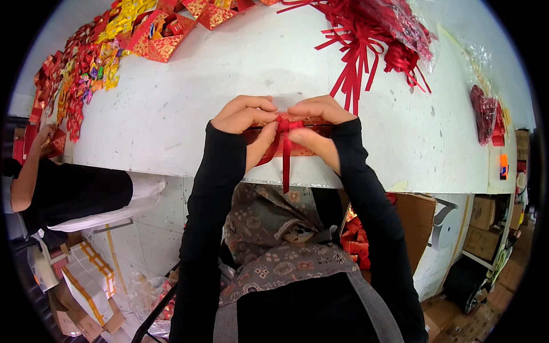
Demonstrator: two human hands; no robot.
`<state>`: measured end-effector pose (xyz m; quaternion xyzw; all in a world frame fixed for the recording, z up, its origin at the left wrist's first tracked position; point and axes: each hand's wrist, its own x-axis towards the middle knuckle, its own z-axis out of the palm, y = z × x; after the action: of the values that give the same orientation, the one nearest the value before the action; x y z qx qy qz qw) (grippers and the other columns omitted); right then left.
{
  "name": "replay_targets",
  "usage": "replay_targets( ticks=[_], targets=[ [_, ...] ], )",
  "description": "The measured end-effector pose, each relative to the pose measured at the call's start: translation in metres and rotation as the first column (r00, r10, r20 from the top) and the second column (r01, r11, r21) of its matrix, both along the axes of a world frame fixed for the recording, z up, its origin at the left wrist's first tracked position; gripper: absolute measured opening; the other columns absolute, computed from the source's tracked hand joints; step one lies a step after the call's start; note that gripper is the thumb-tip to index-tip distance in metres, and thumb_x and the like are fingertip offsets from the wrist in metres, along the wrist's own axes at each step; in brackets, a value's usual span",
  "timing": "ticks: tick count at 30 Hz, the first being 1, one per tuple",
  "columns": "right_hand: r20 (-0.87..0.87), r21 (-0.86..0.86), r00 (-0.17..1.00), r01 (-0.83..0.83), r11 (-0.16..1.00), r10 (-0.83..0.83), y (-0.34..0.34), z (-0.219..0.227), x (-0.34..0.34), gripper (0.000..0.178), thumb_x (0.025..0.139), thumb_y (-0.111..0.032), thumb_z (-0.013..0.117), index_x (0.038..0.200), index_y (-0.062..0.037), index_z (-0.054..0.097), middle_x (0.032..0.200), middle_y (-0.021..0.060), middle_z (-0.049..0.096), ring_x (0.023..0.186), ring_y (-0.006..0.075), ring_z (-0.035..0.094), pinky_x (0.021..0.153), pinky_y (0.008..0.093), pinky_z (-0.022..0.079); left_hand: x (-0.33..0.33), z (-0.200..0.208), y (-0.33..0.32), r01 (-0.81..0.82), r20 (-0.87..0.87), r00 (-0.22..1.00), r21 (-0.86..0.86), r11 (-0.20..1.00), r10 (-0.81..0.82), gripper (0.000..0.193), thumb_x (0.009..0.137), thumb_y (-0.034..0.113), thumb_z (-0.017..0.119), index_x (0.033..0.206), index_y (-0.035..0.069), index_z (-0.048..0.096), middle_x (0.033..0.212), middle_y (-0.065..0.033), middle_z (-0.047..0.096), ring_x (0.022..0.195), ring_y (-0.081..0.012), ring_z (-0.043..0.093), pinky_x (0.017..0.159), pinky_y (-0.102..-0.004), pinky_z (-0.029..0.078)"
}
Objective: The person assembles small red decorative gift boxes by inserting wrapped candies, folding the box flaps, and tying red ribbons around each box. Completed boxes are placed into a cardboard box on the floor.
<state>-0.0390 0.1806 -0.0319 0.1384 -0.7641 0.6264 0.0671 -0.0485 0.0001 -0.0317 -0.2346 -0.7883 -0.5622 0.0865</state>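
Note:
A red gift box with a gold pattern sits near the front edge of the white table, partly hidden under my hands. Red ribbon is looped at the middle of its top, and one tail hangs down over the table's front edge. My left hand pinches the ribbon from the left, thumb against the fingers. From the right, my right hand is closed on the ribbon too, its thumb beside the loop. The fingers hide part of the knot.
Cut red ribbons lie in a bundle at the far right. Open red-gold boxes and heaped wrapped sweets cover the far left, where a co-worker's hand holds a box. A carton of red packets stands below the table.

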Motion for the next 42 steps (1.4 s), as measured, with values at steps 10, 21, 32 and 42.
replay_targets(
  ticks=[10,21,32,42],
  targets=[
    [-0.354,0.155,0.901,0.321,0.934,-0.251,0.002,-0.019,0.005,0.009,0.076,-0.01,0.067,0.083,-0.0045,0.064,0.082,0.0081,0.066,0.081,0.0213,0.062,0.083,0.0358,0.045,0.012,-0.033,0.001,-0.421,-0.592,0.746,-0.065,0.905,0.305,0.024,0.065,-0.012,0.059,0.075,0.003,0.043,0.083,-0.0108,0.061,0.079,-0.026,0.065,0.069,-0.0321,0.054],
    [-0.266,-0.011,0.919,0.3,0.954,-0.292,-0.002,-0.027,0.019,0.006,0.083,-0.005,0.061,0.082,0.0001,0.058,0.085,0.0118,0.065,0.093,0.024,0.062,0.08,0.0305,0.047,0.015,-0.038,-0.003,-0.429,-0.475,0.813,-0.1,0.898,0.336,0.025,0.067,-0.008,0.06,0.083,0.003,0.045,0.091,-0.0114,0.058,0.083,-0.0242,0.062,0.073,-0.0311,0.049],
    [-0.036,-0.108,0.973,0.222,0.969,-0.227,0.009,-0.027,0.017,0.007,0.08,-0.006,0.063,0.084,-0.001,0.061,0.088,0.0104,0.065,0.087,0.0167,0.061,0.081,0.0282,0.045,-0.025,-0.008,-0.013,0.239,-0.241,0.908,-0.372,0.897,-0.342,0.03,0.071,-0.004,0.062,0.099,0.005,0.062,0.103,-0.0111,0.06,0.094,-0.029,0.056,0.078,-0.0341,0.045],
    [-0.265,0.148,0.964,0.032,0.988,0.009,0.027,-0.03,0.009,0.011,0.074,-0.003,0.067,0.084,-0.0044,0.062,0.093,0.0111,0.063,0.078,0.0199,0.06,0.072,0.0283,0.047,-0.011,-0.029,-0.011,0.061,-0.494,0.838,-0.34,0.938,-0.233,0.035,0.067,0.001,0.06,0.099,0.014,0.065,0.105,-0.0039,0.061,0.1,-0.0257,0.056,0.089,-0.0446,0.042]
  ],
)
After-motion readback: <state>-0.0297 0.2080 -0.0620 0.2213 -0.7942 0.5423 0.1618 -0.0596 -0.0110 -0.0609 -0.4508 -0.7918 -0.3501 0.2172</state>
